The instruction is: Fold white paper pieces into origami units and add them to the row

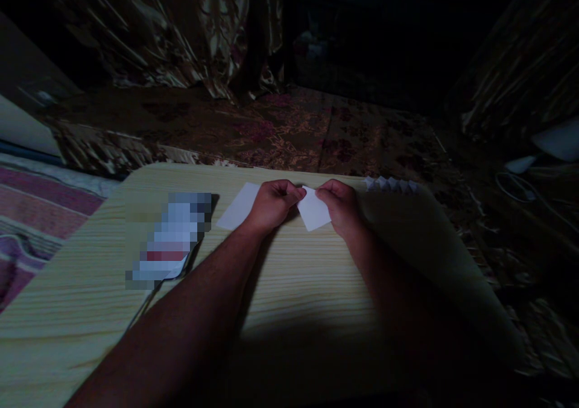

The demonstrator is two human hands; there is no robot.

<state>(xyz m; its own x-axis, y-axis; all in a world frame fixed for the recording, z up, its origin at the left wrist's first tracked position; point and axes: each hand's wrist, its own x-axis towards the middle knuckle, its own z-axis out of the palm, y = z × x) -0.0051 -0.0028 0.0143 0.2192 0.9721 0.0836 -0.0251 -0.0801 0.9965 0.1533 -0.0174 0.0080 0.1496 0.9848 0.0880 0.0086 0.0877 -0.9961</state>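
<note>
two bare hands pinch one white paper (314, 209) above the wooden table (307, 287).
the left hand (274, 203) grips its upper left corner, the right hand (339, 200) its right side, both closed narrow; another white sheet (237, 206) lies just beside the left hand, small folded pieces (391, 184) line the far right edge.

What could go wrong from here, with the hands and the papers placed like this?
The left hand overlaps the flat white sheet beside it, so it might shift or crease that sheet.

Both the left hand and the right hand pinch the small white paper; pulling them apart could tear it.

The small pale pieces sit near the table's far edge, so a bump might push some off.
</note>
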